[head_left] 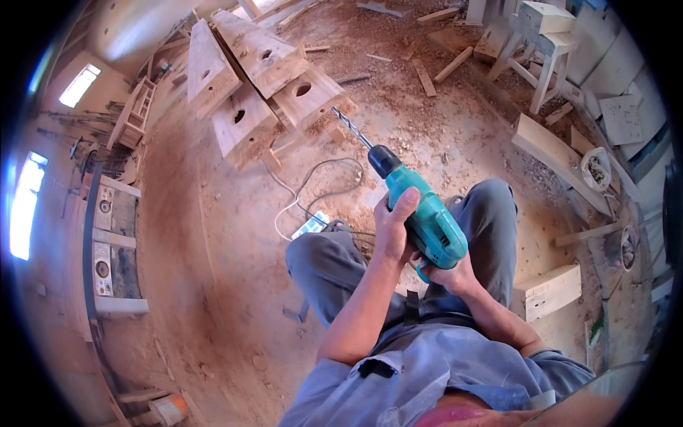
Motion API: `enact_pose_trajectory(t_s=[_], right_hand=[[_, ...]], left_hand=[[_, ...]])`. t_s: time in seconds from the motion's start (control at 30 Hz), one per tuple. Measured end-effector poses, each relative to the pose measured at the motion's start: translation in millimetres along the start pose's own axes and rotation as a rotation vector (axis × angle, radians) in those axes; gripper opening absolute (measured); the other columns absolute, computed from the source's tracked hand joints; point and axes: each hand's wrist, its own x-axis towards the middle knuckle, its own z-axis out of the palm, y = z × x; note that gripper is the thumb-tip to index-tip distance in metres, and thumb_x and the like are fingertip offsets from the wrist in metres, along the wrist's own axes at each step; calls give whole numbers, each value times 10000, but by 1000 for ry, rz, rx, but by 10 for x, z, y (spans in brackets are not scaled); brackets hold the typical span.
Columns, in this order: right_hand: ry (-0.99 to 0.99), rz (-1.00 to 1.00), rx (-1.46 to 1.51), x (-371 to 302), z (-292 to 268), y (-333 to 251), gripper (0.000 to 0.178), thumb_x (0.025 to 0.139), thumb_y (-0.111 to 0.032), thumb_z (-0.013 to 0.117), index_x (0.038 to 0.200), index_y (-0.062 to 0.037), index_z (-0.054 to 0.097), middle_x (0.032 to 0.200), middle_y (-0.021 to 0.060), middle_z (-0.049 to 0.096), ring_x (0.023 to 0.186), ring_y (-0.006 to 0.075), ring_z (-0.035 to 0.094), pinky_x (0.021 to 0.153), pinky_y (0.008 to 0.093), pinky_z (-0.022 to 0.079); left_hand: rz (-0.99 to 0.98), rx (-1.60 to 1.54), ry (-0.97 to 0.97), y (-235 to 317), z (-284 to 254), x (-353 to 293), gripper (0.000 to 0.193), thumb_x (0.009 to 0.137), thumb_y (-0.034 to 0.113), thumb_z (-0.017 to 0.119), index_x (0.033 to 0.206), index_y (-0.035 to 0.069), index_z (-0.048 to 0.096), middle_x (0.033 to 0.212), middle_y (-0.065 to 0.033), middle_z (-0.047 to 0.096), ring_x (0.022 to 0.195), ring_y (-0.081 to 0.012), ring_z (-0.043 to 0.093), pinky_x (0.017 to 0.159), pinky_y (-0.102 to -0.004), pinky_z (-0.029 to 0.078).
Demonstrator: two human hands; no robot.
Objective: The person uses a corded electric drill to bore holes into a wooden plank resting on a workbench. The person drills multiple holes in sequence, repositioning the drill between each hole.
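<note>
A teal power drill (430, 217) with a black chuck lies across both my hands, above my knees. Its long twist bit (351, 129) points up and left toward the stacked wooden beams. My left hand (395, 231) wraps the drill's side near the front, thumb on top of the body. Around the rear handle my right hand (455, 276) is closed, mostly hidden beneath the body. Just beyond the bit's tip are thick wooden beams (313, 102) with large round holes in their faces; dark gaps run between them.
A power strip (310, 225) with loose cables (324, 164) lies on the dusty floor by my left knee. Wood offcuts (425, 77) are scattered ahead. At right stand a wooden stool (542, 53), a long beam (558, 162) and a wood block (551, 292). A bucket (168, 410) sits at lower left.
</note>
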Motion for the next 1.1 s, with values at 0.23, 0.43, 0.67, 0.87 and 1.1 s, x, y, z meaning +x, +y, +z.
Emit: enact_pose_trajectory(t_s=[0.23, 0.43, 0.67, 0.87, 1.1], right_hand=[[21, -14, -122, 150, -4, 152, 425, 735, 28, 771, 1151, -20, 704, 1026, 68, 751, 940, 162, 696, 847, 330, 556], [-13, 4, -191, 228, -23, 152, 528, 713, 109, 695, 1220, -29, 645, 997, 40, 697, 895, 140, 661, 768, 303, 540], [13, 12, -190, 267, 25, 152, 491, 731, 88, 703, 1206, -25, 660, 989, 45, 711, 878, 137, 667, 771, 308, 546], [52, 11, -311, 288, 127, -78, 362, 773, 25, 742, 1127, -29, 687, 975, 61, 730, 907, 149, 677, 823, 327, 548], [109, -80, -280, 312, 316, -259, 317, 783, 53, 729, 1089, -19, 687, 968, 70, 730, 865, 166, 682, 783, 328, 549]], left_hand=[[48, -40, 37, 39, -36, 80, 521, 870, 389, 845, 1137, -6, 635, 979, -85, 693, 830, -192, 704, 767, -361, 616], [53, -67, 51, 17, -120, 131, 534, 863, 392, 850, 1143, -8, 635, 982, -87, 691, 835, -193, 704, 781, -367, 618], [50, -12, 38, 52, -226, 208, 528, 882, 396, 826, 1158, -11, 634, 996, -105, 698, 847, -210, 710, 787, -378, 616], [-4, 59, 31, 250, -232, 349, 493, 921, 416, 772, 1136, -4, 629, 1001, -166, 711, 851, -266, 717, 761, -415, 624], [15, 14, 21, 280, -270, 396, 512, 940, 454, 720, 1118, -14, 612, 968, -184, 694, 823, -279, 706, 737, -424, 618]])
